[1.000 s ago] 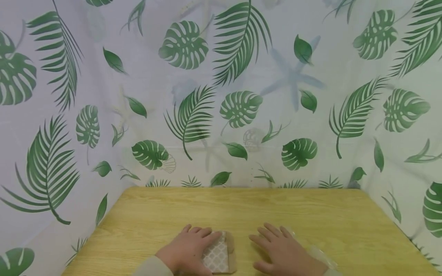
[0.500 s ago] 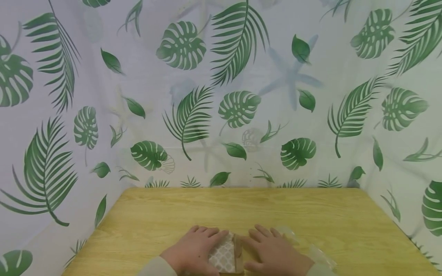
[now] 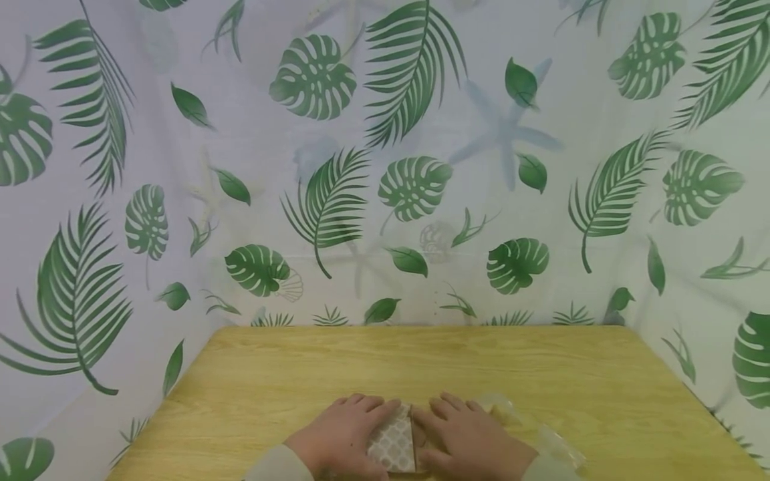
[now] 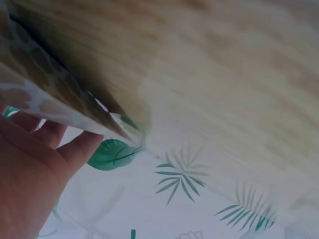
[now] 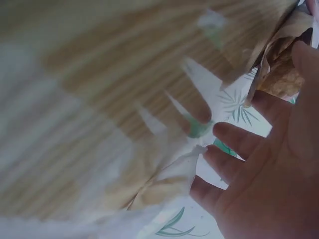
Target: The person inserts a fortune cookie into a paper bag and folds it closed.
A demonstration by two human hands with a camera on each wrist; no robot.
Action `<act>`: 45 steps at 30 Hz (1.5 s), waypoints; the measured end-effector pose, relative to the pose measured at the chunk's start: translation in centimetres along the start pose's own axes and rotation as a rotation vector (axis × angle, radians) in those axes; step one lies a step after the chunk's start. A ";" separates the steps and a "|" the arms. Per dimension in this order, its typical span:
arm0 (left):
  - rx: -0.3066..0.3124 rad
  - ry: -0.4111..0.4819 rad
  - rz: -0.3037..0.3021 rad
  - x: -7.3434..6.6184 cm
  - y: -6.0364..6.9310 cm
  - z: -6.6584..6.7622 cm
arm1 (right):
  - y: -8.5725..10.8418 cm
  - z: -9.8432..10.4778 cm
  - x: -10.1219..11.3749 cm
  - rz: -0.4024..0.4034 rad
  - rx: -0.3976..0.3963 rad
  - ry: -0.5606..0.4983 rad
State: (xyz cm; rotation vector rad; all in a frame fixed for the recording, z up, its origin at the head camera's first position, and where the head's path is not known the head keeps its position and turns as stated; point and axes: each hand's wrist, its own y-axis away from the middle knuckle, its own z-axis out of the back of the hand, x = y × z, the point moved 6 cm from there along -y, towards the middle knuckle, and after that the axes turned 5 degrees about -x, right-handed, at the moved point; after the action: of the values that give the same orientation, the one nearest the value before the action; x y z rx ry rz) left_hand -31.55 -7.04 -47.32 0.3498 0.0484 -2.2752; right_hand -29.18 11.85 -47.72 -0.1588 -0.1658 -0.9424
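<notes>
A small flat cardboard box (image 3: 394, 446), its top covered in pale circles, lies near the front of the table. My left hand (image 3: 341, 437) grips it from the left, index finger at the far edge and thumb at the near one. In the left wrist view the box's patterned side (image 4: 25, 97) shows above my fingers. At the box's right end, my right hand (image 3: 472, 437) touches the brown flap with extended fingers and mostly covers it. The right wrist view shows the open brown end (image 5: 283, 69) beside my thumb and index finger.
Crumpled clear plastic (image 3: 561, 449) lies right of my right hand, with another clear piece (image 3: 504, 406) just beyond its fingers. The wood-grain table (image 3: 385, 364) meets a leaf-printed curtain (image 3: 361, 287) at the back and sides.
The box and my left hand have shifted slightly right. My right hand has come left, from standing apart to touching the box's flap, which is now mostly hidden.
</notes>
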 end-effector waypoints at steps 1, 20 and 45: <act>0.000 0.005 0.005 0.0 0.0 0.0 | 0.0 -0.1 0.0 0.001 0.003 0.008; -0.004 -0.001 0.002 0.2 0.2 -0.6 | 0.1 -1.3 -0.5 -0.023 0.032 0.043; -0.038 0.027 0.042 0.7 0.2 -0.5 | 0.3 -0.7 0.0 -0.050 0.058 0.020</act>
State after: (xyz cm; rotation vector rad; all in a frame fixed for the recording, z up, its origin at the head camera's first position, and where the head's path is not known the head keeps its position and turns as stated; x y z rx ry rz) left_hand -31.73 -7.61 -48.02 0.3586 0.0972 -2.2249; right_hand -28.88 11.85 -48.41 -0.0924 -0.1787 -0.9874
